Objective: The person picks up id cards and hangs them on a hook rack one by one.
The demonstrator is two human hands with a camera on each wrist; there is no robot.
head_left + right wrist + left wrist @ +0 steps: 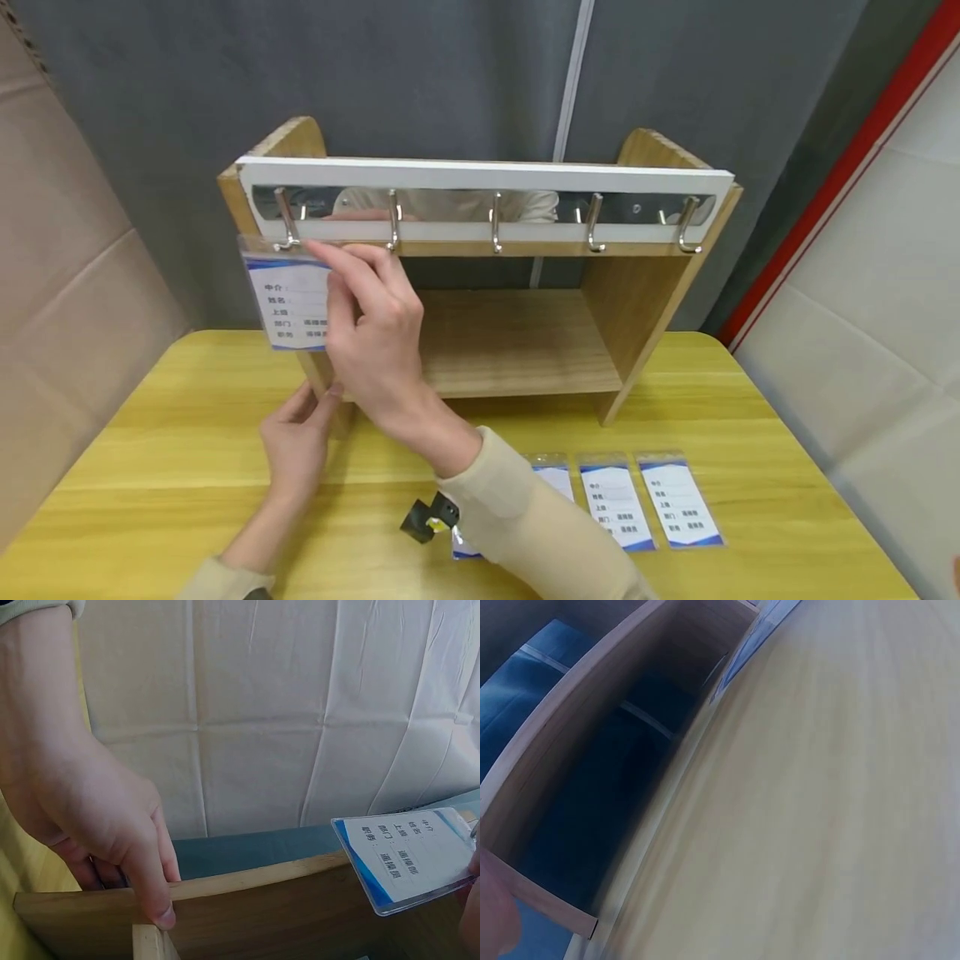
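Before a gray curtain point(435, 75), a person's right hand point(378, 333) pinches a name card point(288, 304) at the leftmost hook point(286, 215) of a wooden shelf point(517, 342); whether it hangs there cannot be told. The left hand point(296, 446) grips the shelf's side. A beige sleeve point(540, 517) crosses the yellow table point(135, 483), partly hiding two of four other cards point(617, 504). Hooks number five.

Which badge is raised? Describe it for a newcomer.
On the yellow wooden table stands a brown wooden shelf, fronted by a white rail with silver metal hooks. At the leftmost hook is a rectangular white and blue badge in clear plastic. It alone is raised; the other visible badges lie on the table.
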